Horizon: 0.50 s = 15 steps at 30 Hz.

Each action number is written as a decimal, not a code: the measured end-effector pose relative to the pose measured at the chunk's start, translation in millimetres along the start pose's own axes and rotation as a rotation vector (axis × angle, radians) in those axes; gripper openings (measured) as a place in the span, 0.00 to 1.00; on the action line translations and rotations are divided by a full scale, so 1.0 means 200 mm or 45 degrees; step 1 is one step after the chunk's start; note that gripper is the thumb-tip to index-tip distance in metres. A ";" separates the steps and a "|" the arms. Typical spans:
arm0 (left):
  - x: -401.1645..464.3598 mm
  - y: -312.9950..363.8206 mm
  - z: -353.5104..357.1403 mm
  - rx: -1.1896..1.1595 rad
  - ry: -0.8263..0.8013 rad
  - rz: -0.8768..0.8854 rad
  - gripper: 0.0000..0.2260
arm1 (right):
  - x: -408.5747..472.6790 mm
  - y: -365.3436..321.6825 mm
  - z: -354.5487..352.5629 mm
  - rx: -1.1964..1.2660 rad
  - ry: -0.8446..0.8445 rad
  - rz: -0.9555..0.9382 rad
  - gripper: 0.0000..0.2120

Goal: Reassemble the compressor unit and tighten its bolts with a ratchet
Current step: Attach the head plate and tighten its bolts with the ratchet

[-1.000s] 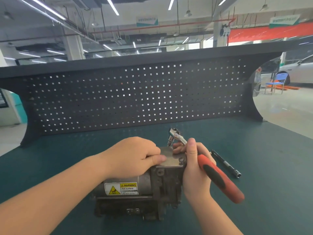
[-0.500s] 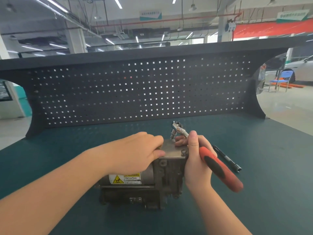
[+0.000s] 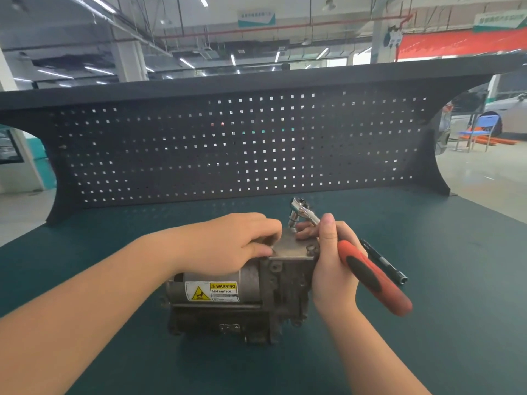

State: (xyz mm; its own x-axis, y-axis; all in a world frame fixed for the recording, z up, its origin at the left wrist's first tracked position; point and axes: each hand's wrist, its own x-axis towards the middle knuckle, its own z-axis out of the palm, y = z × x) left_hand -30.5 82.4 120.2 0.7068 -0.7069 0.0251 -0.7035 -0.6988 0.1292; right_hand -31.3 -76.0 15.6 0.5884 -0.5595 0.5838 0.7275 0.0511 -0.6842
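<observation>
A grey metal compressor unit [image 3: 251, 297] with a yellow warning label lies on the green bench top, a flat metal plate [image 3: 293, 246] on its upper face. My left hand [image 3: 228, 243] rests on top of the unit, its curled fingertips touching the plate's left edge. My right hand [image 3: 332, 266] grips a ratchet [image 3: 370, 276] by its red and black handle. The chrome head with its socket stands over the plate's far corner, where my right fingertips lie beside it. Whether the socket sits on a bolt is hidden.
A thin black extension bar [image 3: 385, 262] lies on the bench just right of the ratchet handle. A dark perforated back panel [image 3: 228, 149] stands across the far edge of the bench. Workshop floor and a blue chair [image 3: 482, 129] show at the far right.
The view has shifted so the unit sits higher and slightly right in frame. My left hand's fingers have slid along the plate's left edge. The ratchet stays over the far corner.
</observation>
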 end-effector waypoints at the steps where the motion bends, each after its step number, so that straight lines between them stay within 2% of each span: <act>1: 0.00 0.00 -0.01 0.002 -0.034 -0.006 0.09 | 0.00 0.00 0.00 -0.004 0.001 0.006 0.19; 4: -0.01 0.00 -0.02 -0.015 -0.086 -0.058 0.07 | 0.00 0.00 0.00 -0.007 -0.005 0.013 0.19; 5: -0.01 0.00 -0.01 -0.034 -0.056 -0.088 0.08 | 0.00 0.00 0.00 -0.006 -0.007 0.014 0.19; 8: 0.00 0.02 0.02 -0.045 0.157 -0.186 0.22 | 0.00 0.00 0.00 -0.007 -0.007 0.008 0.20; 10: 0.01 0.02 0.04 0.045 0.229 -0.197 0.22 | 0.00 0.00 0.00 -0.008 -0.006 0.009 0.20; 15: 0.02 0.05 0.02 0.098 0.089 -0.195 0.19 | 0.00 0.00 0.00 -0.009 -0.002 0.018 0.20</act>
State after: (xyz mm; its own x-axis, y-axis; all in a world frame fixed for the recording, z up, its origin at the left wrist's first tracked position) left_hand -34.4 72.4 117.5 0.8075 -0.5844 0.0801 -0.5891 -0.8058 0.0603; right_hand -30.8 -76.5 14.9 0.5990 -0.5575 0.5748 0.7167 0.0533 -0.6953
